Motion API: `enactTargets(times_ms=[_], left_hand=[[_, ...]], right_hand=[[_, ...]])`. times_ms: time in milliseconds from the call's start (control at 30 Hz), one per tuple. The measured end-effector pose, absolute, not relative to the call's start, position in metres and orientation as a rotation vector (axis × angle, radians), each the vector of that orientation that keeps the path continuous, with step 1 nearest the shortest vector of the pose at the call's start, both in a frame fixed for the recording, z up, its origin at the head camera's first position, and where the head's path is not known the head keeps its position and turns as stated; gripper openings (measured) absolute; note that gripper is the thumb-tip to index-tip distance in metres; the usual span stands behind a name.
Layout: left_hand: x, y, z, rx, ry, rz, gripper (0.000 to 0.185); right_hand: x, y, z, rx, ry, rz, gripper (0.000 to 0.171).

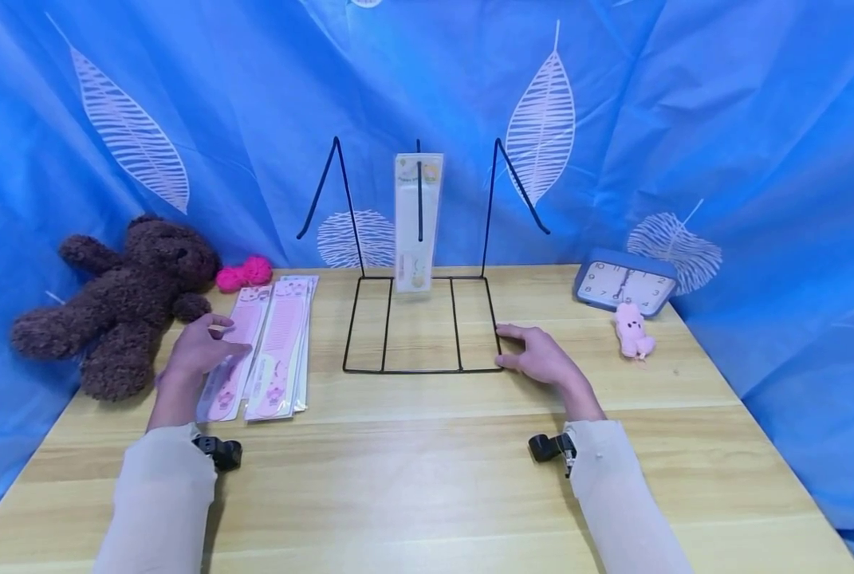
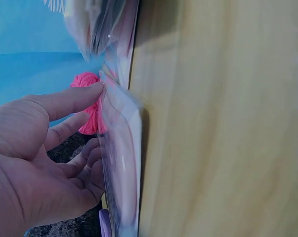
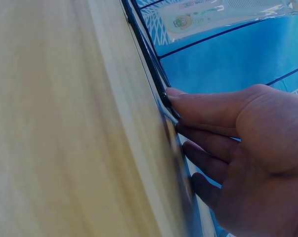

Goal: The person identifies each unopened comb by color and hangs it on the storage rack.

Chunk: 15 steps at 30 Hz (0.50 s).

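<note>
A: At the far left?
B: Brown teddy bear (image 1: 121, 307), then pink packets (image 1: 279, 343), flat on the counter (image 1: 398, 478). Over the leftmost packet (image 1: 222, 395), left hand (image 1: 200, 344), spread wide, gripping nothing, seemingly touching it.
A: Likely feel?
B: Light, springy card or plastic, probably slippery in that clear wrapping. Best pinched across a long edge; avoid creasing.
A: And mid-counter?
B: Black wire rack (image 1: 456, 323), with a hanging packet (image 1: 408, 223) on the middle hook (image 1: 420, 211). Probably light but stiff, easy to slide or tip. Best held low, by the base.
A: Right hand (image 1: 539, 356)?
B: At the base's right side, touching wire with thumb and forefinger spaced apart, not wrapped round. Fine for steadying, judging by position.
</note>
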State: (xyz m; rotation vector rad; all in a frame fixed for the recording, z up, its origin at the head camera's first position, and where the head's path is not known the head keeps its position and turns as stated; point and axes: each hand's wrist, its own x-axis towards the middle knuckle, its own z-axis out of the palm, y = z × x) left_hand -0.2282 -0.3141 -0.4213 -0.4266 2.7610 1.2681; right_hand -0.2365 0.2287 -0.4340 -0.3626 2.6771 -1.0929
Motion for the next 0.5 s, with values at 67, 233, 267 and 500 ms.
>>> enactTargets(times_ms=[67, 233, 267, 500], left_hand=[[-0.2287, -0.3141, -0.4211, -0.447, 2.769, 1.237, 0.070], [-0.2300, -0.3140, -0.4179, -0.496, 2.727, 1.183, 0.079], [-0.2302, -0.3143, -0.4171, -0.499, 2.717, 1.175, 0.081], [-0.2301, -0.3164, -0.4124, -0.538, 2.693, 1.171, 0.095]], right_hand=[[-0.2367, 0.2285, -0.4336, -0.364, 2.677, -1.093, 0.060], [-0.2365, 0.2284, -0.4338, -0.356, 2.675, -1.096, 0.061], [-0.2364, 0.2284, -0.4338, -0.356, 2.675, -1.095, 0.061], [-0.2355, 0.2268, -0.4344, -0.360, 2.683, -1.101, 0.060]])
